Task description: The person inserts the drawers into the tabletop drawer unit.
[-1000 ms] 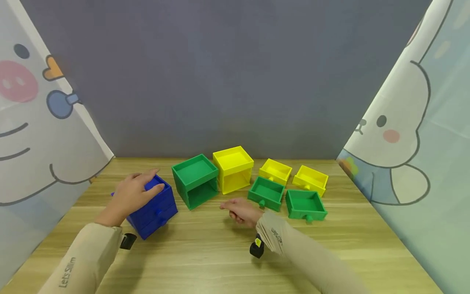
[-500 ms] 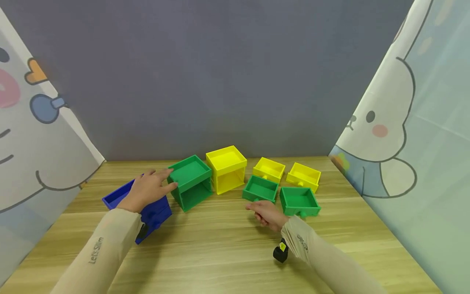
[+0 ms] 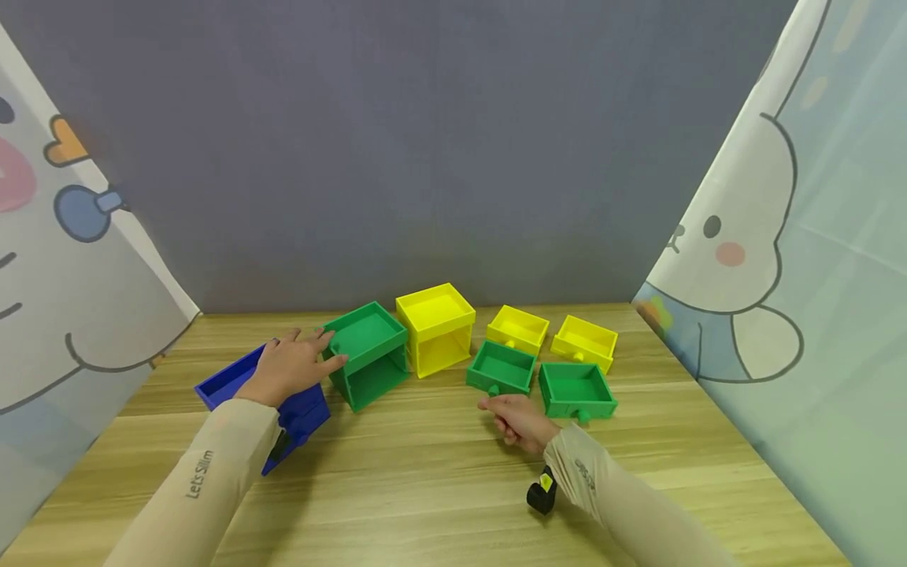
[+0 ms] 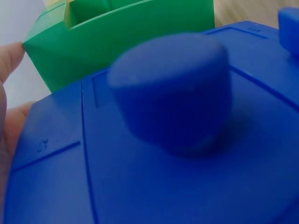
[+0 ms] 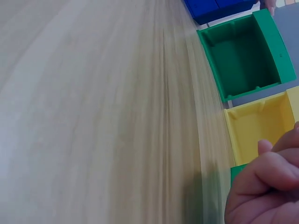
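A: Left hand [image 3: 289, 367]?
B: Arm stretched forward in a beige sleeve, palm down, fingers straight and spread.
A: Right hand [image 3: 520, 421]?
B: Forearm angled inward, fingers loosely curled, holding nothing.

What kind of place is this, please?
Probably a staged recording booth rather than a home: a wooden table stands before a plain grey backdrop, with cartoon-printed curtains on both sides. On it lie only colored plastic drawer boxes, such as the green drawer case.

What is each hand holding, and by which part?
Left hand holds nothing: its straight fingers rest on the blue cabinet and touch the green cabinet. Right hand holds nothing, loosely curled near a green drawer.
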Demonstrator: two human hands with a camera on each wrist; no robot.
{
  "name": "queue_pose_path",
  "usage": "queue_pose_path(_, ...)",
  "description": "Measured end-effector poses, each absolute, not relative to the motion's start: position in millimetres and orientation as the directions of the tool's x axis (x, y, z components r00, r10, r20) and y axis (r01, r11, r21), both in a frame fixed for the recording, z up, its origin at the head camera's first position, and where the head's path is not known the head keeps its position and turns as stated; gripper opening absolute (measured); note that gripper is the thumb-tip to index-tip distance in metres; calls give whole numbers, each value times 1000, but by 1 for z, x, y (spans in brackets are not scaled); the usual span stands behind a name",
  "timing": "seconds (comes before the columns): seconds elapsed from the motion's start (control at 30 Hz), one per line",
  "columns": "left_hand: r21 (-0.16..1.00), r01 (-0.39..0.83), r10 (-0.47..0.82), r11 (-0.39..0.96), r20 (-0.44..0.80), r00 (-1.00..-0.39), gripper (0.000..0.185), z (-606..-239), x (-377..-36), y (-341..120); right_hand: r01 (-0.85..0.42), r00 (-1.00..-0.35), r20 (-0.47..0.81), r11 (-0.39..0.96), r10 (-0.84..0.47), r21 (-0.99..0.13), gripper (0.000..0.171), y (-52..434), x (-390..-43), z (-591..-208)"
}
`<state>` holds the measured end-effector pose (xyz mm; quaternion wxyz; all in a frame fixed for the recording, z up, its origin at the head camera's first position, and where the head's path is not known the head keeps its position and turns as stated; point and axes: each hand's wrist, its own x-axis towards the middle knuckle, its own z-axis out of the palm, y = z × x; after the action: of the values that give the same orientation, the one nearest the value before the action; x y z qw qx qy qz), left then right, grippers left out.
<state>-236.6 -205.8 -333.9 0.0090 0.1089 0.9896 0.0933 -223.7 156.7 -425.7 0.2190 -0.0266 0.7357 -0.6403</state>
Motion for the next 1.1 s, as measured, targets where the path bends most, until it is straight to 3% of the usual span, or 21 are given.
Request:
queue_pose_path(0.33,158,224,227,962,-5,-974,70,-335,-234,-206,366,-906,-370,56,-207,-929,26,146,-233,-434)
queue_pose_path(0.7,178,226,228,958,8,-974,68,-337,-235,-206,465,-875,-443,-86,-192,-881,25,137,-237,-441)
queue_pose_path(1.1,190,205,198,960,52,-979,65,-339,-236,-204,464,-885,-444,-214,-137,-859,25,139,-238,-443)
